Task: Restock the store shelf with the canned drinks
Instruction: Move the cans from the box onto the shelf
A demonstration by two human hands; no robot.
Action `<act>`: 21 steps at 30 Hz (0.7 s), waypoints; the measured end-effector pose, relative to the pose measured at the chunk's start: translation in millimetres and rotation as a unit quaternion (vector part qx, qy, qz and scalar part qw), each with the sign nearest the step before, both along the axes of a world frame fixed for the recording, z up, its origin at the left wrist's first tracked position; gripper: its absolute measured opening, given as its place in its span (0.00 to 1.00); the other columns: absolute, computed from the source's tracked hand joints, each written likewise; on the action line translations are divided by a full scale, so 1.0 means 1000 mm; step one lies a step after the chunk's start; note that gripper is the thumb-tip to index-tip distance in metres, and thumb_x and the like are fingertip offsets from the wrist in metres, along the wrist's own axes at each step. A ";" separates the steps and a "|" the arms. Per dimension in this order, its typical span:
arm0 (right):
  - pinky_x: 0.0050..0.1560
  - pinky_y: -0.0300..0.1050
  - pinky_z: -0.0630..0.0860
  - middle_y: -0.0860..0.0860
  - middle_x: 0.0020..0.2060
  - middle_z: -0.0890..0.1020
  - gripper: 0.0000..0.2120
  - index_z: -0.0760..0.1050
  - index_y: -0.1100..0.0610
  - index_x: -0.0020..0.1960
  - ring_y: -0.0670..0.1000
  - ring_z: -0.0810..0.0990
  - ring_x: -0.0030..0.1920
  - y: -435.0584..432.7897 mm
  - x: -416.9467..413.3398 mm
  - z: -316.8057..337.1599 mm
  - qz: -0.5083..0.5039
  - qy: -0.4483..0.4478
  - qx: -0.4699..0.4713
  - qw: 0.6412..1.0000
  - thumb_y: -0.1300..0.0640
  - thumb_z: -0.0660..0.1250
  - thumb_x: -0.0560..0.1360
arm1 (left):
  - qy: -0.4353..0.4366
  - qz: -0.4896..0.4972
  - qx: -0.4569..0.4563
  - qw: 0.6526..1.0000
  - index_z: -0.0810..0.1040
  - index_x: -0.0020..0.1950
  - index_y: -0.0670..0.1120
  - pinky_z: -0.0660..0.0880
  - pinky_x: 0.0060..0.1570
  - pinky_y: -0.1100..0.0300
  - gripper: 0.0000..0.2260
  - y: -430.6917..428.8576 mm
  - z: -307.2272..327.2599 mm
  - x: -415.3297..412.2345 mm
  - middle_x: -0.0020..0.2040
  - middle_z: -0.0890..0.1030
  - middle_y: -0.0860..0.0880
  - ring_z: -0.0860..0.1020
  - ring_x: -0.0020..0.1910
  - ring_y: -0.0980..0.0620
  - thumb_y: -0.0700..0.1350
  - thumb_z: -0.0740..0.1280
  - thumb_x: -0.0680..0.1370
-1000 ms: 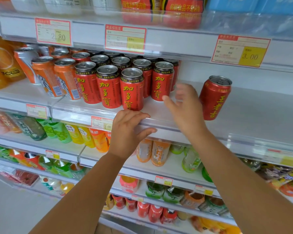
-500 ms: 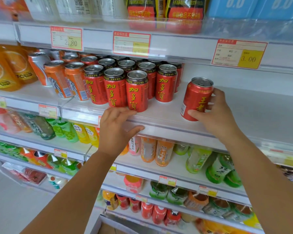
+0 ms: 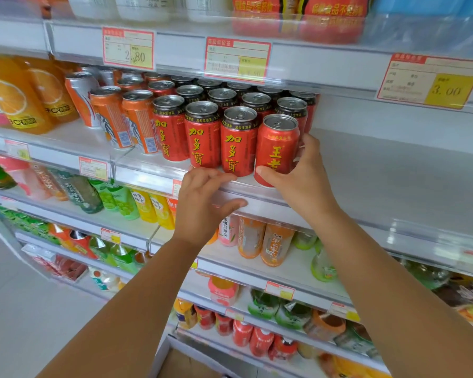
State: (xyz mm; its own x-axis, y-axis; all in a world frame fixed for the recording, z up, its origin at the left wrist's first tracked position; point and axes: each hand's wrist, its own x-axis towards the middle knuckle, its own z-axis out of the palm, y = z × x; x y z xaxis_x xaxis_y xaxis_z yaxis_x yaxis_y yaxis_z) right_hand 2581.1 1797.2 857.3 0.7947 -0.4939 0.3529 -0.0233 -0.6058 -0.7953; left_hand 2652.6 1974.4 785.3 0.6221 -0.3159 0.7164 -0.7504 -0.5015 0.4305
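We find the placing step in hand. The right hand grasps a red can, thumb across its lower front, fingers wrapped round its far side. The can stands at the front of the shelf, at the right end of the row of red cans and hard against its neighbour. We cannot confirm that its base sits flat. The left hand grips the front rail, fingers hooked over the lip and thumb beneath.

In our judgement, the next move calls for seating the can level and square with the row, label forward, then letting go without rocking it. Bare shelf to the right suggests more stock is due.
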 end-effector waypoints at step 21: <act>0.51 0.45 0.75 0.57 0.50 0.76 0.23 0.65 0.48 0.62 0.51 0.77 0.47 0.065 -0.086 -0.058 0.101 -0.210 0.007 0.972 0.68 0.66 0.75 | 0.091 -0.006 -0.058 0.994 0.78 0.64 0.46 0.65 0.68 0.60 0.16 0.074 -0.043 -0.069 0.65 0.78 0.50 0.73 0.66 0.51 0.44 0.71 0.76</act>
